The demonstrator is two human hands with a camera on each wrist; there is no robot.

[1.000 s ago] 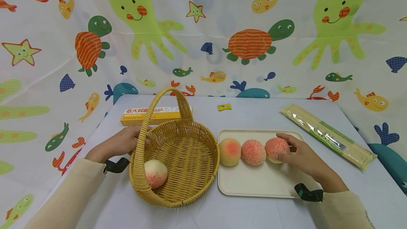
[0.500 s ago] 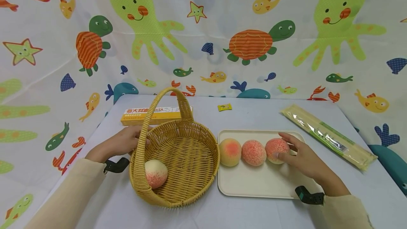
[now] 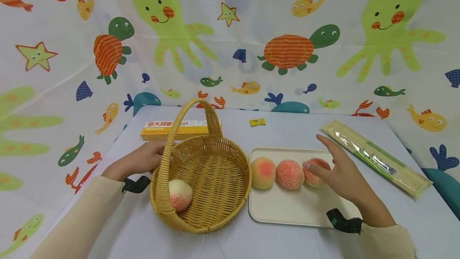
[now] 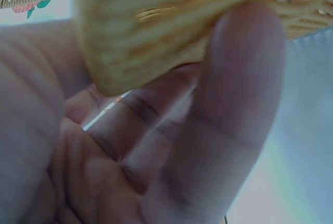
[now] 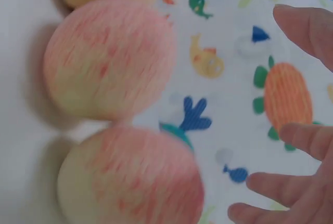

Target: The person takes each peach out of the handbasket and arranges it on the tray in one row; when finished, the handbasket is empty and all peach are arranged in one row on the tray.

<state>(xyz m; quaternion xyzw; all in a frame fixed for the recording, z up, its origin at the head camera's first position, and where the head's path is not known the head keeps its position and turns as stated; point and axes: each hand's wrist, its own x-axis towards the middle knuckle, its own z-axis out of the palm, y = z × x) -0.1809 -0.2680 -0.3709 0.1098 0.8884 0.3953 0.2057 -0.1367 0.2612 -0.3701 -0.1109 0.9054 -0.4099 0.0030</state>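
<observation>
Four peaches (image 3: pixel 290 174) are showing, two hands (image 3: pixel 341 176) working
One basket (image 3: pixel 215 183), one tray (image 3: pixel 284 207), one box (image 3: pixel 192 130), one small packet (image 3: pixel 257 122) and one long packet (image 3: pixel 375 157) are occupying one table (image 3: pixel 287 135).

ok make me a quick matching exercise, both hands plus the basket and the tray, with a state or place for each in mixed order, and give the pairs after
Column 1
1. left hand
2. tray
3. right hand
4. basket

Column 2
A. fingers spread, gripping nothing
B. has one peach inside
C. grips the side of the basket
D. bears three peaches in a row

Right pairs: 1-C, 2-D, 3-A, 4-B
</observation>
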